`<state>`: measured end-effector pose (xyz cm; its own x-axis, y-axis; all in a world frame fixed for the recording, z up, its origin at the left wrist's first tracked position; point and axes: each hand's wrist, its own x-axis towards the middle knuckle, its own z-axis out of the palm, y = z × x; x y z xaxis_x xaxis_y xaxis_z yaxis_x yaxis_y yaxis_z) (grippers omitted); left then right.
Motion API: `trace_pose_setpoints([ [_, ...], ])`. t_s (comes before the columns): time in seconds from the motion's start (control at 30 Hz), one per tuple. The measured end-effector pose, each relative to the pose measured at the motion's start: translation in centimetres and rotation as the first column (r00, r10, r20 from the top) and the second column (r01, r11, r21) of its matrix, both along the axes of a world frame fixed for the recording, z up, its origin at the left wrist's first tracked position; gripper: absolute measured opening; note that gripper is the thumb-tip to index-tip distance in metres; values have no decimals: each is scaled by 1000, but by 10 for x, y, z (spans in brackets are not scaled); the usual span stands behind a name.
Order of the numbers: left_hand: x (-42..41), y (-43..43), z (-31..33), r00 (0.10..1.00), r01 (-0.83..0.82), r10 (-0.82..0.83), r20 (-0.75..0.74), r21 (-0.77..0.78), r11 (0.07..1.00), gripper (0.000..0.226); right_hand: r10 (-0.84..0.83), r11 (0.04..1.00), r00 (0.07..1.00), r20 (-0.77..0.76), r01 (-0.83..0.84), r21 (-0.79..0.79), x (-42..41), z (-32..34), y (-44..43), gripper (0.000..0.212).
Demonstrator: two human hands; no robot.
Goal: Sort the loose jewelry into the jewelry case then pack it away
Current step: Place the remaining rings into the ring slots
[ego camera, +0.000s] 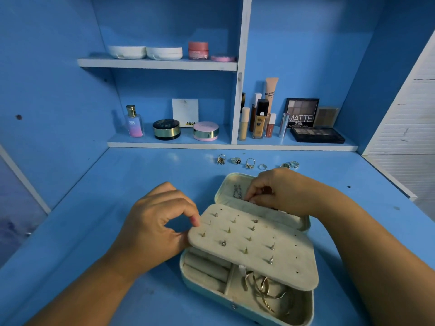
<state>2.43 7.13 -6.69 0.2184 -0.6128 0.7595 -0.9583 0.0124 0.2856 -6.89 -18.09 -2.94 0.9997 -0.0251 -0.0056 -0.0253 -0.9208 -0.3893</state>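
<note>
Closest to me is the open jewelry case (235, 304), a pale teal oblong with rounded corners and a cream velvety lining. It lies on the near middle of the table, long axis running left to right with the right end a little nearer, and its lid (223, 187) is thrown back toward the far side. In the near compartment thin gold bangles (266, 290) lie tangled, and to their left are soft padded ring rolls (207, 267). Above them a flat cream earring panel (254, 243), punched with small holes, carries rows of stud earrings (246, 250). The left hand (155, 222) pinches the panel's left edge between thumb and forefinger. The right hand (280, 191) reaches into the lid with its fingers bunched downward beside a pair of dangling earrings (236, 191); whether it holds anything I cannot tell. Just beyond the lid a row of loose rings (250, 163) lies on the table (117, 184), a smooth painted blue surface. Behind it, blue shelves with white edges (164, 63) hold jars, bottles and an eyeshadow palette (317, 135).
</note>
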Motion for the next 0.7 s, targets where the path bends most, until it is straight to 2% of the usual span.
trace_pose_setpoints([
  [0.2,2,0,-2,1000,6,-6,6,-2,1000,18,-20,1000,996,-85,19,-11,-5,6,2,16],
  [0.37,2,-1,-1,1000,2,-2,7,-6,1000,17,-43,999,999,4,43,0,-3,1,4,10],
  [0.53,2,-1,-1,1000,-6,7,21,-20,1000,17,-32,999,998,-50,33,15,-2,2,6,8],
  [0.6,2,-2,-1,1000,-8,9,20,-27,1000,19,-97,995,995,28,98,-22,-3,7,-2,5],
  [0.7,3,-2,-2,1000,-8,9,19,-36,999,22,-324,943,933,156,332,-24,-7,10,-30,11],
])
